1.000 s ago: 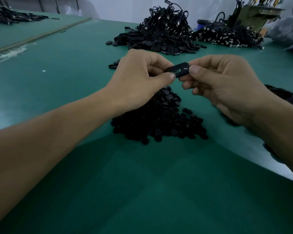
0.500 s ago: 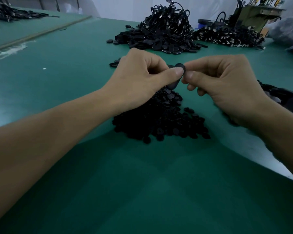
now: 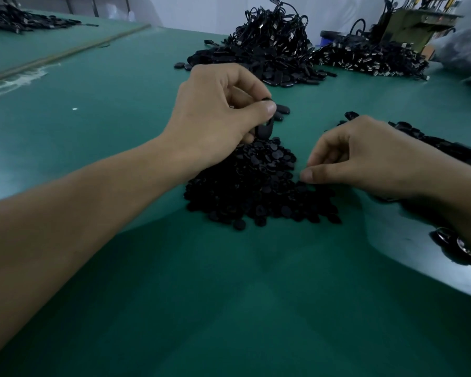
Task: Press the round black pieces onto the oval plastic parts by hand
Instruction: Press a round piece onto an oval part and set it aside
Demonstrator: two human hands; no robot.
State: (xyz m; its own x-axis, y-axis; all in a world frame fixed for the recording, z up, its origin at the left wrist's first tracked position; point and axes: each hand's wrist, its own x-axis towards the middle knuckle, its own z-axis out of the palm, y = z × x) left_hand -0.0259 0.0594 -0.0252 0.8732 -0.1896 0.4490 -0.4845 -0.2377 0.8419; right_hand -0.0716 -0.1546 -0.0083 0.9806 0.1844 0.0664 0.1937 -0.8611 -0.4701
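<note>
Oval plastic part (image 3: 265, 129) | centre frame, just above the pile, pinched in left hand (image 3: 218, 104) fingers | round black pieces (image 3: 256, 186) heaped on green surface (image 3: 229, 308) | right hand (image 3: 370, 156) at pile's right edge, fingers curled, thumb near index, can't tell if holding a piece | cabled heap (image 3: 269, 50) upper right

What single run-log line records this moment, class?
left hand: grips oval part | right hand: at pile of round pieces, grasp unclear
</note>
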